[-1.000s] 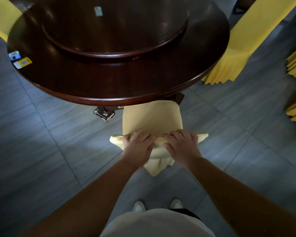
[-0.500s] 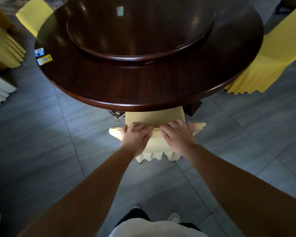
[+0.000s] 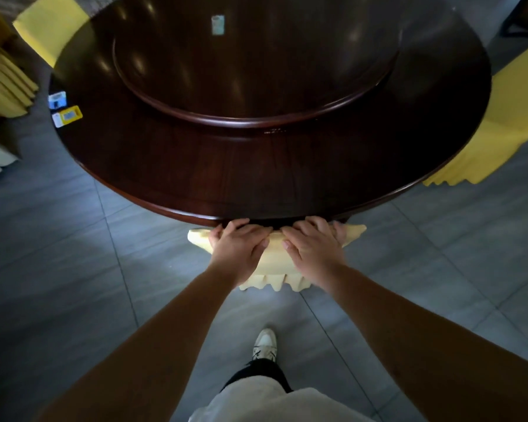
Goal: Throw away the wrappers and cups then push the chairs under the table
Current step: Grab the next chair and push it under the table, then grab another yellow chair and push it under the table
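Chair [image 3: 275, 263] gripped by both hands' fingers | round dark table [image 3: 256, 178] | grey tiles [image 3: 58, 269]

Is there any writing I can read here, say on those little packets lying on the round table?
Nothing here can be read.
Blue and white packet at the table's left edge: print too blurred.
Yellow packet beside it: a pale label, too small.
Pale packet on the turntable: too blurred.
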